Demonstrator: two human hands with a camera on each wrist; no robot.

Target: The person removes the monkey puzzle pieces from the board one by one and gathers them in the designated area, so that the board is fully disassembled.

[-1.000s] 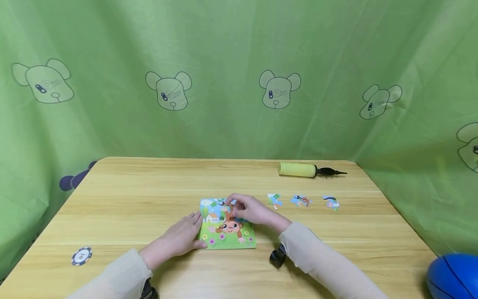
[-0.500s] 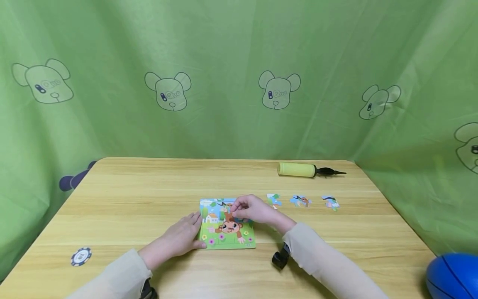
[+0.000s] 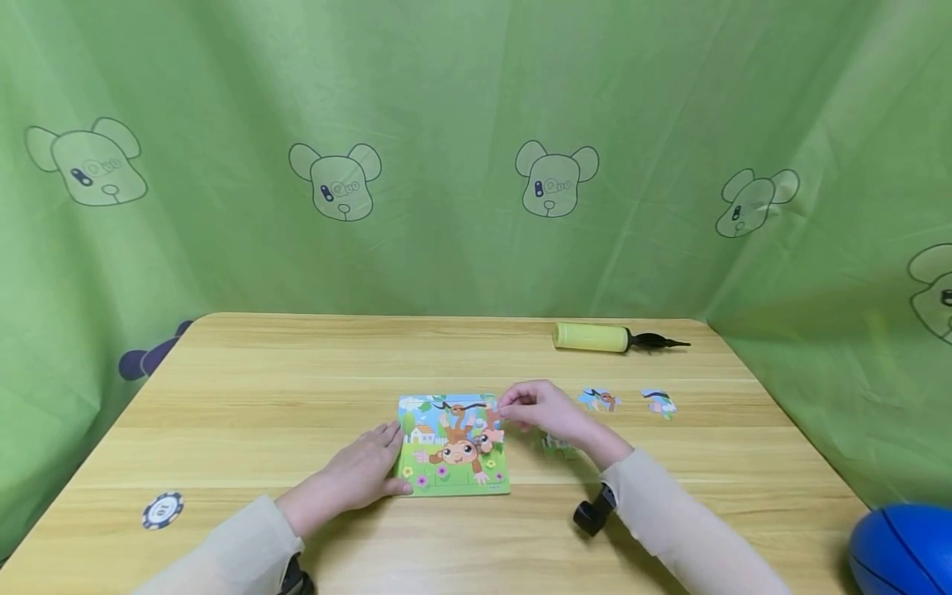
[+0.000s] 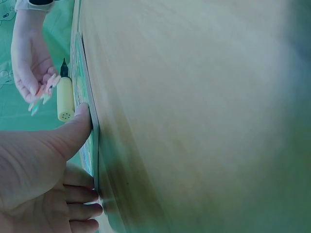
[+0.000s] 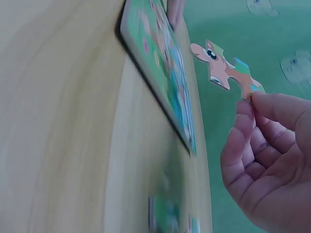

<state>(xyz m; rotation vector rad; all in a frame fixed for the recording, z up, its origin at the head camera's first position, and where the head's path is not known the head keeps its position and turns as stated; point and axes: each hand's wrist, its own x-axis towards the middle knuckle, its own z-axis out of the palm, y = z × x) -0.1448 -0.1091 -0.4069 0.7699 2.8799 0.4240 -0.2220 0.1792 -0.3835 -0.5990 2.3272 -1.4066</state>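
Note:
A jigsaw puzzle point(image 3: 449, 477) with a monkey picture lies flat on the table in the head view. My left hand point(image 3: 360, 467) rests along its left side, fingers fairly straight; in the left wrist view the thumb point(image 4: 77, 128) touches the board's edge. My right hand point(image 3: 546, 411), at the board's upper right, pinches a puzzle piece point(image 5: 223, 68) between thumb and fingertips. That piece shows a small monkey's face and is held up off the board in the right wrist view. Another piece point(image 3: 556, 445) lies partly hidden below the right hand.
Two loose puzzle pieces, one point(image 3: 599, 400) nearer and one point(image 3: 659, 402) farther right, lie beyond the right hand. A yellow hand pump point(image 3: 592, 337) lies at the back. A poker chip point(image 3: 162, 510) is at the left, a blue ball point(image 3: 903, 547) at the right front.
My right hand has moved rightward from over the board to its right edge, and the pinched monkey-face piece now shows clearly. The left hand has stayed in place.

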